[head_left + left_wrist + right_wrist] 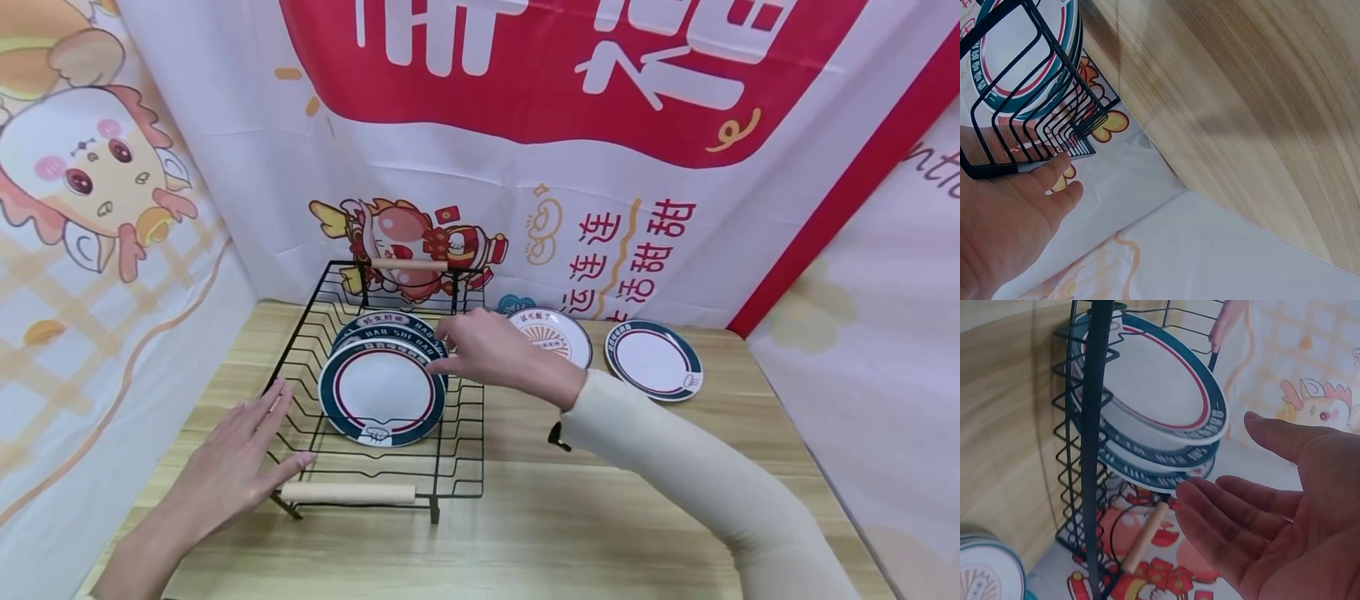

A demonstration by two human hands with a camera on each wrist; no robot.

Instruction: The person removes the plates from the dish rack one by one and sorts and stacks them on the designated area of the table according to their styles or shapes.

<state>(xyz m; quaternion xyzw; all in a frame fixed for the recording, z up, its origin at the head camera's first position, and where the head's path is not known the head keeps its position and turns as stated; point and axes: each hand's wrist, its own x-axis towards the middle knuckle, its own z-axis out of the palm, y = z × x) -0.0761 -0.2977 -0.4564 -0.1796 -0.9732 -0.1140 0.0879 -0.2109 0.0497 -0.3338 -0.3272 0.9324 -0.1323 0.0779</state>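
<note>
A black wire dish rack (pixel 468 433) with wooden handles holds plates standing one behind another. The front plate (pixel 382 392) has a white centre, a red ring and a dark teal rim; more teal-rimmed plates (pixel 1147 478) lean behind it. My left hand (pixel 232 454) rests along the rack's left side, fingers straight and thumb spread over the near left corner. In the left wrist view, this hand (pixel 1016 219) lies against the side wires. Beside the plates' upper right edge is my right hand (pixel 483 346). The right wrist view shows its fingers (pixel 1229 531) and thumb apart, holding nothing.
To the right of the rack, a plate with an orange sunburst pattern (pixel 558 333) lies partly behind my right forearm. Farther right lies another teal-rimmed plate (pixel 652 360) on the wooden table (pixel 600 517). Printed cloth (pixel 255 167) hangs behind and beside the table.
</note>
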